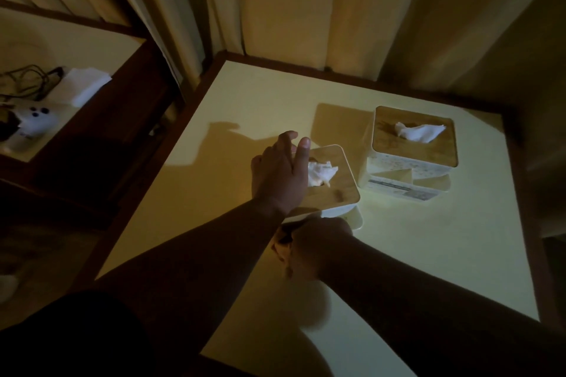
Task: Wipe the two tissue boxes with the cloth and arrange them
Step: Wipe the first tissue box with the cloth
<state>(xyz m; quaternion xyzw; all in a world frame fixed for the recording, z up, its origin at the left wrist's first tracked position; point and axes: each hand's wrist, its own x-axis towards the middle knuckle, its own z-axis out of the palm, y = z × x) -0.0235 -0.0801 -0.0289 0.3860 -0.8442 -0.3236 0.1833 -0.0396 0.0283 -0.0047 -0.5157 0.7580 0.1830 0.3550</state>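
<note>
Wood-lidded near box: left hand rests open on it; right hand grips the cloth below. Steady the box firmly, wipe its front side.

two tissue boxes, near box and far box, each with a smooth wood-grain lid and pale speckled matt sides; crumpled white paper tissue pokes out. table: smooth matt cream top, dark wood edging.

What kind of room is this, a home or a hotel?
Probably a bedroom or hotel room, though I can't be sure. Long curtains hang behind a small wood-edged table with two tissue boxes, and a side shelf holds cables.
</note>
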